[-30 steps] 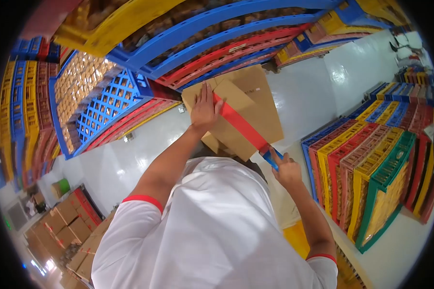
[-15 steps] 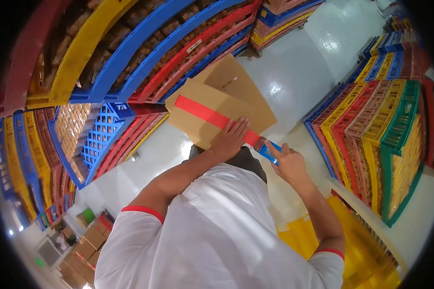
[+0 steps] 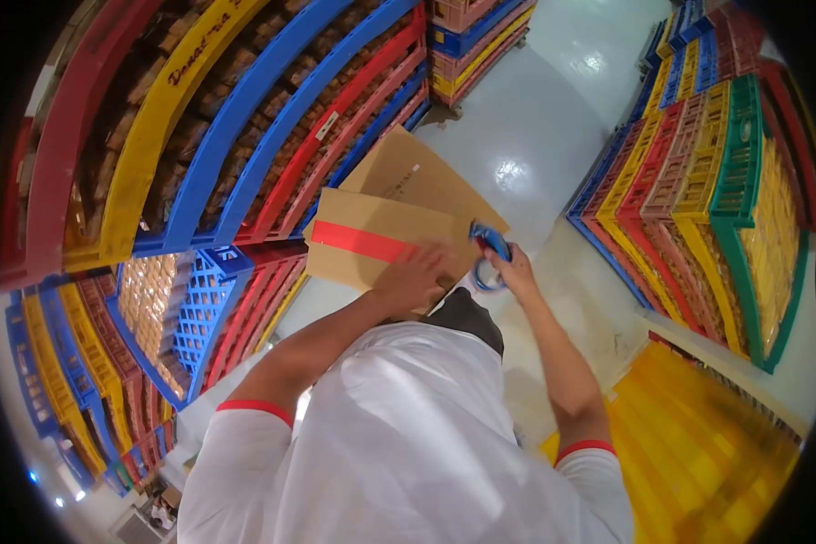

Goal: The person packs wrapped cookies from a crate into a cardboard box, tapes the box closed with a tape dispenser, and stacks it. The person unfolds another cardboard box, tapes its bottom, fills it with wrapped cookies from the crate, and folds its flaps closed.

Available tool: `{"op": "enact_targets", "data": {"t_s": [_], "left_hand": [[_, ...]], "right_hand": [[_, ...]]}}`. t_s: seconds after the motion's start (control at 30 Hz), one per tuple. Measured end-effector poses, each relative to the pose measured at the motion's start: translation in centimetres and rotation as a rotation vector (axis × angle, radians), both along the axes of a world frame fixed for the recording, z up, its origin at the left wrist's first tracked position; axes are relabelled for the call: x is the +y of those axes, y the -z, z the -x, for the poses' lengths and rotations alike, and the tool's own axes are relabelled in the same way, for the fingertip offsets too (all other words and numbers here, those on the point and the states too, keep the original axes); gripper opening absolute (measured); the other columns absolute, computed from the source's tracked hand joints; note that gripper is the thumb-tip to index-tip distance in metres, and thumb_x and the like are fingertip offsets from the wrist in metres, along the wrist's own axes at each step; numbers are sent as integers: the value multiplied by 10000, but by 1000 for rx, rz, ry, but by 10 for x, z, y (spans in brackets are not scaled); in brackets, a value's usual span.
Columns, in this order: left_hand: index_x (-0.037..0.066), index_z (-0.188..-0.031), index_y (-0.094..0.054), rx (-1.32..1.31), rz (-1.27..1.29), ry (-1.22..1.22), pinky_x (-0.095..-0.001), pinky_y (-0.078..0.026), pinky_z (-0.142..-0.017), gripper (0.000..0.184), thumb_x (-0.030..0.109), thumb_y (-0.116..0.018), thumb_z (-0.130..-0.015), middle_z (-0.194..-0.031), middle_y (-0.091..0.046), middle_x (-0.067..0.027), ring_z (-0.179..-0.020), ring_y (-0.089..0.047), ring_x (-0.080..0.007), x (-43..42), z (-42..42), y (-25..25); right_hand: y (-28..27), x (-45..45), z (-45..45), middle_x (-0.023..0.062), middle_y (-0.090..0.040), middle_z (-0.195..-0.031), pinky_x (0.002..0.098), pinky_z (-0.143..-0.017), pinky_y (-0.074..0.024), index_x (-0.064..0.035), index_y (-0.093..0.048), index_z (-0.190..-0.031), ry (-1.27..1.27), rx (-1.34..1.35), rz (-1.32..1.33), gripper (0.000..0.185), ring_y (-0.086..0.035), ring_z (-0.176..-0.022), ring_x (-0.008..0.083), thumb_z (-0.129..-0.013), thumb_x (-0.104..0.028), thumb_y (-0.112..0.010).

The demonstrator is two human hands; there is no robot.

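Observation:
A brown cardboard box point(image 3: 340, 265) lies in front of my body, with a strip of red tape point(image 3: 354, 239) running across its face. My left hand point(image 3: 417, 275) rests over the right part of the strip, its fingers stretched out and slightly blurred. In my right hand point(image 3: 515, 274) is a blue tape dispenser point(image 3: 491, 239), held just off the box's right edge and tilted up. Between the dispenser and the strip no tape can be made out. Another piece of cardboard point(image 3: 444, 181) with small dark print shows behind the box.
Stacked crates point(image 3: 272, 118) in several colours, filled with wrapped goods, rise close on the left. More crates point(image 3: 689, 208) stand to the right, with a green one on the outer side. A yellow slatted surface point(image 3: 671, 444) lies at the lower right; grey floor point(image 3: 535, 118) runs ahead.
The dispenser has come away from the red strip and turned upward in my right hand. My left hand stays over the tape. The view has shifted, so the surrounding crates appear displaced.

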State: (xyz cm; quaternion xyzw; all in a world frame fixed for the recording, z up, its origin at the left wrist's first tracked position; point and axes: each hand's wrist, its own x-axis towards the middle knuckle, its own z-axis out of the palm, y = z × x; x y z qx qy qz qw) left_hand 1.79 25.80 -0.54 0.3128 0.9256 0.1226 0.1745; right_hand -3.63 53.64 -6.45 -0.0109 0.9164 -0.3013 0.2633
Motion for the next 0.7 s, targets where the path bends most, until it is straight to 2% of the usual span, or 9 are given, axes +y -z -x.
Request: {"op": "enact_targets", "data": {"t_s": [0.07, 0.1, 0.17, 0.3, 0.37, 0.43, 0.57, 0.63, 0.7], "left_hand": [[32, -1599, -365, -11, 34, -127, -532, -126, -1279, 762, 472, -562, -1010, -1711, -246, -177, -1608, -163, -283, -19, -10, 0], [24, -1615, -318, 29, 62, -129, -537, -125, -1279, 802, 493, -556, -1008, -1714, -238, -175, -1607, -168, -287, -27, -16, 4], [17, -1631, -271, 70, 96, -127, -541, -124, -1278, 844, 513, -550, -1007, -1717, -229, -173, -1605, -174, -291, -33, -23, 9], [-10, -1617, -276, 66, 79, -135, -560, -129, -1273, 848, 508, -554, -1007, -1709, -229, -201, -1594, -199, -320, -31, -17, 7], [-9, -1616, -283, 63, 72, -136, -559, -128, -1273, 839, 504, -553, -1009, -1709, -231, -202, -1594, -202, -319, -33, -15, 5], [-1, -1619, -285, 83, 46, -87, -561, -127, -1272, 825, 500, -542, -1016, -1705, -242, -202, -1592, -203, -328, -35, -17, 5], [6, -1622, -284, 79, 22, 46, -546, -142, -1275, 820, 488, -548, -1013, -1707, -237, -196, -1592, -200, -338, -70, -18, 10], [-14, -1619, -274, 101, 112, -338, -510, -171, -1279, 847, 464, -594, -997, -1719, -222, -171, -1595, -191, -334, -99, -26, 8], [-34, -1620, -241, 152, -32, -653, -495, -171, -1283, 886, 463, -608, -984, -1705, -223, -218, -1592, -181, -372, -126, -26, 6]], "right_hand": [[3, -49, -10, 66, -704, -1017, 341, -880, -519, -41, -616, -1293, 776, -111, 807, 490, -666, -956, 219, -967, -386, -740], [7, -64, -18, 66, -704, -1017, 341, -880, -519, -41, -616, -1293, 783, -118, 808, 490, -666, -956, 219, -967, -386, -740], [15, -89, -31, 23, -631, -953, 310, -802, -488, -44, -627, -1218, 1082, -106, 1019, 430, -590, -875, 150, -985, -389, -734], [12, -94, -82, -12, -566, -842, 285, -698, -441, -70, -642, -1093, 1024, -205, 1020, 349, -542, -779, 104, -980, -387, -737], [31, -97, -77, -28, -548, -798, 277, -665, -421, -91, -642, -1032, 1155, -304, 1049, 317, -519, -724, 96, -981, -390, -734], [75, -107, -27, -35, -546, -768, 278, -626, -416, -99, -639, -984, 1319, -220, 1141, 317, -517, -694, 97, -970, -397, -746], [57, -94, 62, -10, -574, -847, 286, -592, -422, -101, -619, -1065, 1249, -140, 1142, 317, -539, -737, 109, -949, -353, -771], [7, -97, 109, 11, -597, -924, 284, -635, -460, -93, -606, -1169, 1053, -20, 1213, 330, -564, -781, 125, -938, -267, -766], [-76, -104, 123, 29, -624, -1016, 289, -723, -503, -69, -594, -1270, 885, 89, 1288, 378, -587, -841, 135, -937, -178, -737]]}}
